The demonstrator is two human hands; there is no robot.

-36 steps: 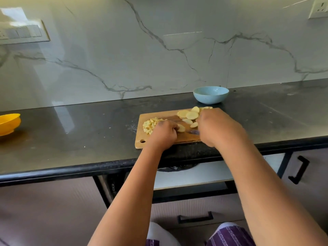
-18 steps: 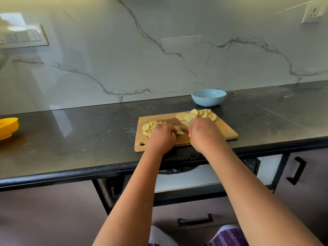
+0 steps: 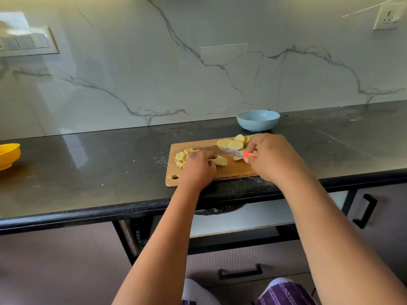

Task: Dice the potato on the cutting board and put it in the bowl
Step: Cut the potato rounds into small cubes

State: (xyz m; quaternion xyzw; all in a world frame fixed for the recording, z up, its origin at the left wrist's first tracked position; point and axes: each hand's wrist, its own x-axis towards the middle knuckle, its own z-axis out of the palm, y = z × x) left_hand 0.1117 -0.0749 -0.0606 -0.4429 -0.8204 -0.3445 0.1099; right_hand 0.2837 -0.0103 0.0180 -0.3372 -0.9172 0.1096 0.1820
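While dicing is only part done, nothing yet in the bowl point(image 3: 257, 121), standing past the right hand point(image 3: 272, 158) at the wall side of the counter point(image 3: 88, 172). Board point(image 3: 231, 172) under both hands, near edge level with the counter lip. Left hand point(image 3: 199, 167) curled over one stacked slice point(image 3: 220, 160), pinning it flat, fingertips tucked close to where the edge will fall. Right hand closed round the knife point(image 3: 236, 153) by its orange handle, blade lifted and slanting toward the left hand, tip just above the pinned slice. Heap of dice point(image 3: 184, 157) just beyond the left knuckles, partly hidden by them. Fan of uncut slices point(image 3: 233, 143) ahead of the right fingers, some hidden behind that hand. Yellow dish point(image 3: 8, 155) far out to the left.

Likely troubles from here, judged not seen: a nick to the left fingertips, with the blade coming down so near them and the slice small and probably wet enough to slip. Board shifting under the stroke, sitting so close to the counter lip. Dice pushed off the far-left end of the board by the left knuckles while feeding the slice. Spills later on the carry to the bowl, being a reach past the slices.
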